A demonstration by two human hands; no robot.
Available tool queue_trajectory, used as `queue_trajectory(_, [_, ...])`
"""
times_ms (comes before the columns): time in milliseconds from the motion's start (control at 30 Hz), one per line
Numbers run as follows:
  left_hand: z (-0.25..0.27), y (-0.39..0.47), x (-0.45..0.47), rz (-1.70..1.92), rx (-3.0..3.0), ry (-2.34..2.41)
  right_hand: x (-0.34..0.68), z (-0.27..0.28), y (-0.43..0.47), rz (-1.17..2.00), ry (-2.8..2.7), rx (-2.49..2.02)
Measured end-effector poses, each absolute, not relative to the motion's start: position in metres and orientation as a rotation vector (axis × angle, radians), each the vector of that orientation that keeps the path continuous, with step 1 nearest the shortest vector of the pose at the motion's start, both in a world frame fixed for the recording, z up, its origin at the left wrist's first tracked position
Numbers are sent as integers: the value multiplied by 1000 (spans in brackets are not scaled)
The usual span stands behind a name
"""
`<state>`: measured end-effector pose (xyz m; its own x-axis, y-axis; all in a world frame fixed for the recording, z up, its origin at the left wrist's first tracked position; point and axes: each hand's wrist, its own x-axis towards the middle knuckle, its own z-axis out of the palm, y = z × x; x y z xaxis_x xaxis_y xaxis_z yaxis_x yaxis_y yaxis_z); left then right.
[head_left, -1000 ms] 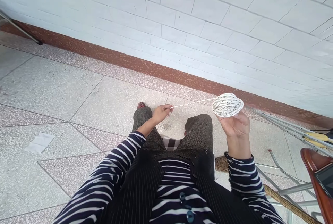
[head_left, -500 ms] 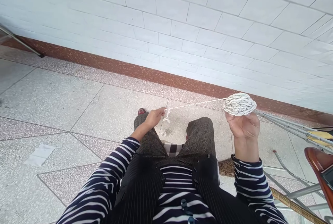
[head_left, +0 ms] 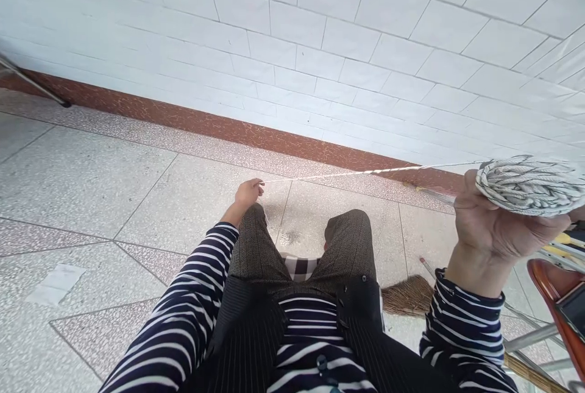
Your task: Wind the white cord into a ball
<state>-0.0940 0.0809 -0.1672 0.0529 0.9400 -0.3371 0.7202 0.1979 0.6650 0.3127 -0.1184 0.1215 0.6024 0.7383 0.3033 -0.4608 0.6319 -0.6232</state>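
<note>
My right hand point(head_left: 491, 228) is raised at the right, its fingers wrapped round a ball of white cord point(head_left: 532, 186) with dark flecks. From the ball a strand of cord point(head_left: 361, 172) runs taut across to the left, in front of the wall. My left hand point(head_left: 249, 192) pinches the strand's other end between thumb and fingers, just above my left knee. The tip of the cord at those fingers is too small to make out.
A white tiled wall point(head_left: 338, 39) with a red-brown skirting point(head_left: 205, 117) stands ahead. On the floor lie a broom point(head_left: 409, 295) beside my right leg and a white paper point(head_left: 57, 283) at left. A reddish-brown chair point(head_left: 543, 283) and metal tubes are at right.
My right hand has moved right and nearer the camera with the ball. My left hand has shifted left, and the strand between them is longer.
</note>
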Motion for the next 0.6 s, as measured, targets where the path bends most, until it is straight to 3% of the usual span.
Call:
queue_trajectory(167, [-145, 73, -49, 328, 1747, 1612, 283, 104, -105, 888, -819, -782])
queue_trajectory(433, [-79, 14, 56, 818, 1489, 611, 224, 33, -68, 1356, -776, -1164])
queue_trajectory(600, [-63, -5, 73, 702, 1512, 588, 225, 31, -63, 1362, -826, -1141])
